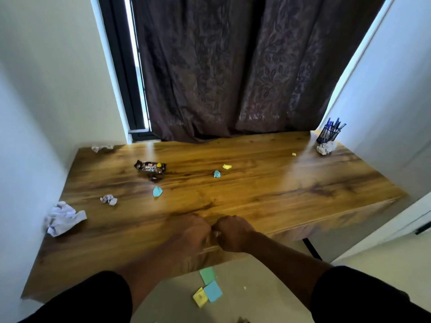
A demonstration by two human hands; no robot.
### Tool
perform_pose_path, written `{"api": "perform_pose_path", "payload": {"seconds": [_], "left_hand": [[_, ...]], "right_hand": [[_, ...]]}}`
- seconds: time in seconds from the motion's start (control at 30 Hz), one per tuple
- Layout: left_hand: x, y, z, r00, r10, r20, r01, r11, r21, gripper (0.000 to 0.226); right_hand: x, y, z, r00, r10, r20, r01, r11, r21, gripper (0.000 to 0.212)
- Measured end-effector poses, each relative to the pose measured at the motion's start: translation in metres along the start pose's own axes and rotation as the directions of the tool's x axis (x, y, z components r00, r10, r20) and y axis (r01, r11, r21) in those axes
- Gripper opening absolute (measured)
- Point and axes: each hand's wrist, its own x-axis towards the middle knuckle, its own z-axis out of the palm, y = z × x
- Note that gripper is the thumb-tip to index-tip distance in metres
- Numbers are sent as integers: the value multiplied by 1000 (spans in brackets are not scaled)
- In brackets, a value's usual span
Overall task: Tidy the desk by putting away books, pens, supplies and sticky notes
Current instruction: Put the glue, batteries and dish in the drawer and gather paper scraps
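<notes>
While both fists meet at the near edge of the brown wood-grain desk, the left hand and the right hand have their fingers curled inward, knuckles almost touching; something pale shows in the gap between them, but whether either hand actually holds anything cannot be told. Both forearms reach out from black sleeves.

On the desk's left side a large crumpled white paper hangs over the left edge, with a smaller crumpled white paper ball to its right. A crumpled blue sticky note lies further right, and beyond it a dark brown snack wrapper. Near the middle sit a small blue paper wad and, just beside it on the far right, a yellow paper wad. A tiny yellow scrap lies further right. In the far left corner rests a flattened white paper scrap.

At the far right corner a black mesh pen holder stands filled with blue pens, a crumpled white paper lump touching its near side.

On the pale floor below the desk's near edge lie three flat sticky notes close together: green, blue and yellow, the blue overlapping the yellow
</notes>
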Motion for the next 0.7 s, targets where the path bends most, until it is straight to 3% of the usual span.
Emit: {"api": "perform_pose_path", "payload": {"seconds": [0.13,0.3,0.43,0.6,0.7], "left_hand": [[33,-30,24,942,-277,191,293,954,-64,46],[71,-52,31,883,-369,291,406,911,-78,88],[94,-66,37,775,-463,429,551,829,-101,118],[117,-70,36,722,-489,489,576,817,-35,127],[120,-73,44,697,-510,505,618,784,-62,126]], "right_hand": [[25,39,0,998,55,-4,-55,995,79,30],[72,98,-14,997,80,-24,-75,986,146,46],[117,131,-20,999,21,-27,-16,980,197,68],[164,154,-24,998,-49,-31,53,986,160,91],[184,162,-22,997,-62,-49,66,994,89,82]]}}
